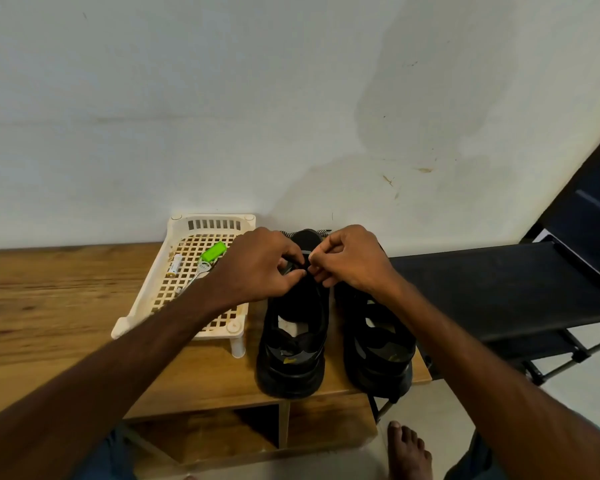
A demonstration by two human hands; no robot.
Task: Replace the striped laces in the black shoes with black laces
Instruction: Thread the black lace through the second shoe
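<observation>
A white lattice tray [213, 223] stood on the wooden worktop [49, 306], at 9 o'clock from the shoes and hard against the wall. In it lay a small green block [214, 251] toward 12 o'clock, a white battery-like cylinder [175, 265] near the 9 o'clock wall, and a thin metal piece [196, 277] between them; what that piece was could not be told.

The two black shoes sat side by side at the worktop's 3 o'clock end, heels toward 6 o'clock and toes toward 12. Bits of striped lace [322, 232] showed at the toe of the left shoe [293, 341]. The right shoe [378, 348] lay just beside it, partly under the right forearm.

Both forearms reached in from 6 o'clock and met over the left shoe's lacing. The left hand [257, 268] was knuckles-up, thumb and forefinger pinching a dark lace [296, 265]. The right hand [354, 261], fingers curled, pinched the same lace just at 3 o'clock of the left fingertips, almost touching them.
</observation>
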